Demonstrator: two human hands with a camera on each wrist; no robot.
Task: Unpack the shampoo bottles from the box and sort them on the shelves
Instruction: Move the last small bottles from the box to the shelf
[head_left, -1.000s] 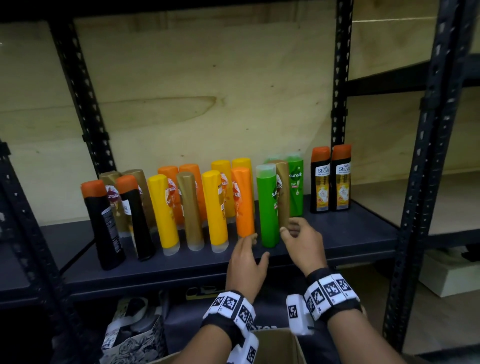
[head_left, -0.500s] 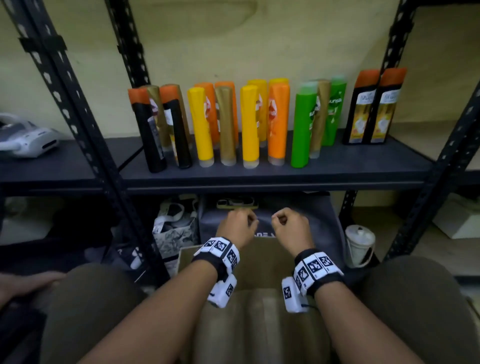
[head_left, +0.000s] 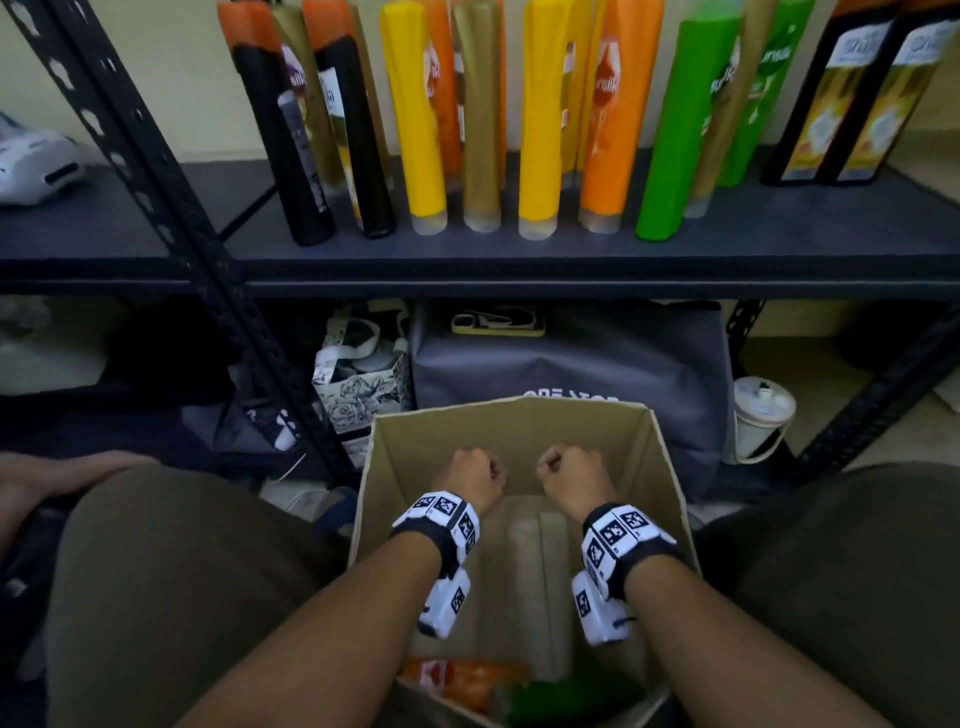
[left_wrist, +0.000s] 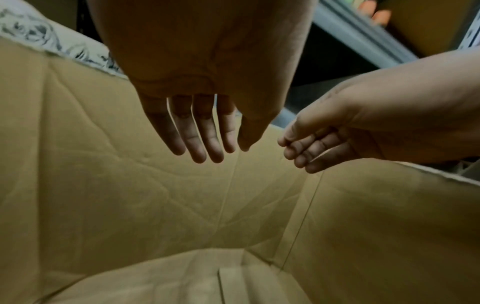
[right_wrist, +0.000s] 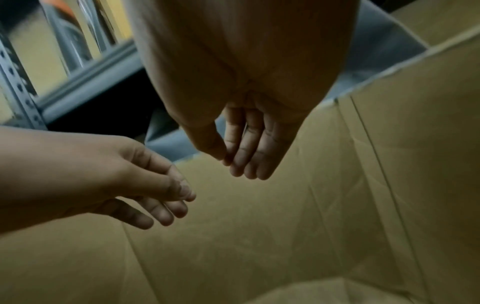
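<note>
Both my hands hang inside the open cardboard box (head_left: 511, 408) between my knees. In the wrist views the fingers of my left hand (left_wrist: 218, 148) and right hand (right_wrist: 237, 164) hang loose and hold nothing; from above, the left hand (head_left: 470, 475) and right hand (head_left: 563, 473) show only knuckles. An orange bottle (head_left: 457, 680) and a green bottle (head_left: 566, 699) lie at the box's near end, under my forearms. On the dark shelf (head_left: 519, 254) stand several bottles in rows: black ones (head_left: 280, 145), yellow (head_left: 421, 119), gold (head_left: 480, 119), orange (head_left: 610, 119), green (head_left: 685, 130) and black-and-gold (head_left: 831, 104).
A slanted black shelf post (head_left: 171, 208) crosses left of the box. Behind the box stand a grey bag (head_left: 571, 364), a floral paper bag (head_left: 363, 384) and a white lidded container (head_left: 761, 415). A white appliance (head_left: 36, 166) sits on the left shelf. Another hand (head_left: 41, 483) shows at the left edge.
My hands left the green and gold bottles on the shelf, drew back and dropped into the box. The view tilted down from the shelf toward the box.
</note>
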